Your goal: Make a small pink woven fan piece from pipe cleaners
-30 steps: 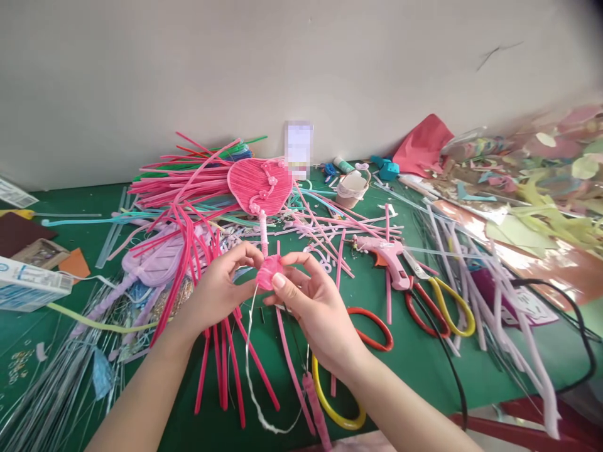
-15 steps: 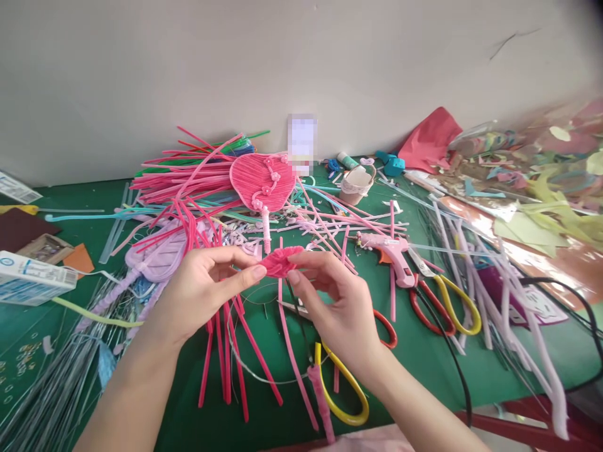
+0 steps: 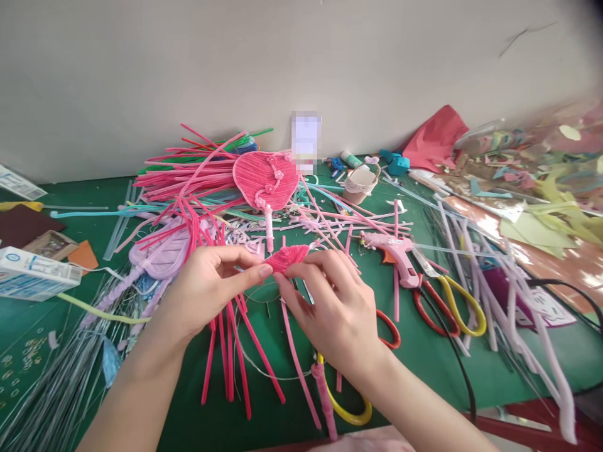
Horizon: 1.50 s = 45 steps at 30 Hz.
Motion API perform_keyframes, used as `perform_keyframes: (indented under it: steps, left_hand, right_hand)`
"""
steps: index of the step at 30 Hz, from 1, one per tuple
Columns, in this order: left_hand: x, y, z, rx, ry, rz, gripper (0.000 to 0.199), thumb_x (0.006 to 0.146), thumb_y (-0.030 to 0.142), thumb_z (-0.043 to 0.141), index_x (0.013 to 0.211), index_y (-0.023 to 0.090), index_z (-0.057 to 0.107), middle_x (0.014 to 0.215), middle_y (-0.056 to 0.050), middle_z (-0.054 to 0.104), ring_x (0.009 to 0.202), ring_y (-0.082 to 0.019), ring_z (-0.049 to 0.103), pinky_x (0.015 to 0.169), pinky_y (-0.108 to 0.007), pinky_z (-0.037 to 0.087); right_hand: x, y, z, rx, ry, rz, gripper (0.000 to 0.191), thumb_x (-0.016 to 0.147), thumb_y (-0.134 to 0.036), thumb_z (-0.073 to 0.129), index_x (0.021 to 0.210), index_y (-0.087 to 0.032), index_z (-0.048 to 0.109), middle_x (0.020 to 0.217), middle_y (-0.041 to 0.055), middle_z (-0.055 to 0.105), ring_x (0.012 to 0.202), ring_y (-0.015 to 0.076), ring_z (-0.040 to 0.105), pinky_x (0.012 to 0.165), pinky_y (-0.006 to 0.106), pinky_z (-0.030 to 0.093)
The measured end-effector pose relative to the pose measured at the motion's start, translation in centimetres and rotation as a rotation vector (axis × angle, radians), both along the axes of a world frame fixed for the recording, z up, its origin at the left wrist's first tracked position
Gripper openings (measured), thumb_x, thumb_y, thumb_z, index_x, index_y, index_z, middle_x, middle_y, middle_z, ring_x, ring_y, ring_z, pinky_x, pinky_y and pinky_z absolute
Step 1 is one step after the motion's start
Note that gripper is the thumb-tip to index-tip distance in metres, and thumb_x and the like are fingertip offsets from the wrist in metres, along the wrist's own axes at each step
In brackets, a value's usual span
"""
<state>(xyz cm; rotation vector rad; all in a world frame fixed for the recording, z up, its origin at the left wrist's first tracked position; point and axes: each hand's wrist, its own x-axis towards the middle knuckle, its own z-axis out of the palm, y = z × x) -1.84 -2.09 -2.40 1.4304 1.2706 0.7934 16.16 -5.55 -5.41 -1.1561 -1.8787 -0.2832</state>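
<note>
Between my hands, above the green table, is a small red fuzzy piece (image 3: 288,257). My left hand (image 3: 211,282) pinches its left end between thumb and fingers. At its lower right edge, the thumb and bent fingers of my right hand (image 3: 332,298) grip it. Just beyond stands a red heart-shaped fan (image 3: 266,181) with small pink flowers and a wrapped pink handle. Loose red pipe cleaners (image 3: 230,351) hang down beside my left hand. Yellow-handled scissors (image 3: 351,417) lie partly hidden under my right hand.
On the green table (image 3: 188,408), a pink glue gun (image 3: 400,254) and more scissors (image 3: 464,307) lie at the right. A paper cup (image 3: 360,185) stands behind. Purple pipe cleaners, paper scraps, wires at left and a carton (image 3: 38,274) surround the hands.
My right hand has turned over, its fingers now curled across the lower right of the red piece, which shows more of a peaked shape. The view has shifted slightly.
</note>
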Motion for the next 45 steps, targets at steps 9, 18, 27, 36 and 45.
perform_keyframes:
  steps: [9,18,27,36,45]
  left_hand:
    - [0.2,-0.1,0.1,-0.021,-0.032,0.000,0.016,0.072,0.033,0.085,0.070,0.020,0.075,0.071,0.003,0.070,0.070,-0.014,0.062,0.066,-0.020,0.048]
    - [0.2,0.0,-0.1,-0.052,-0.035,0.028,0.018,0.066,0.031,0.088,0.069,0.020,0.074,0.070,0.003,0.070,0.069,-0.015,0.061,0.066,-0.022,0.048]
    - [0.1,0.1,-0.3,-0.042,-0.024,0.005,0.020,0.074,0.037,0.083,0.070,0.020,0.073,0.070,0.004,0.069,0.069,-0.013,0.061,0.068,-0.021,0.048]
    - [-0.1,0.4,-0.8,-0.042,-0.001,0.009,0.020,0.076,0.040,0.082,0.074,0.021,0.075,0.073,0.003,0.070,0.073,-0.014,0.062,0.069,-0.021,0.047]
    - [-0.4,0.3,-1.3,0.035,-0.036,-0.008,0.031,0.089,0.050,0.066,0.077,0.023,0.075,0.074,0.001,0.072,0.075,-0.016,0.066,0.073,-0.025,0.050]
  right_hand:
    - [-0.4,-0.8,-0.6,-0.061,0.077,-0.044,0.014,0.092,-0.018,0.066,0.081,-0.020,0.057,0.076,0.0045,0.061,0.070,0.0157,0.057,0.062,0.029,0.046]
    - [0.3,-0.8,-0.9,-0.118,0.134,-0.001,0.009,0.091,-0.022,0.068,0.088,-0.018,0.060,0.083,0.0058,0.061,0.076,0.0166,0.058,0.066,0.029,0.048]
    - [-0.1,-0.6,-0.9,-0.113,0.081,0.033,0.010,0.094,-0.017,0.061,0.084,-0.018,0.063,0.078,0.0044,0.061,0.072,0.0153,0.055,0.063,0.028,0.047]
    - [0.3,-1.2,-1.1,-0.265,0.266,0.046,0.003,0.091,-0.018,0.065,0.090,-0.018,0.062,0.084,0.0043,0.063,0.074,0.0143,0.060,0.064,0.026,0.050]
    - [0.0,-1.6,-1.6,-0.636,0.497,0.090,0.009,0.088,-0.024,0.065,0.095,-0.019,0.064,0.078,-0.0001,0.066,0.059,0.0091,0.054,0.051,0.020,0.044]
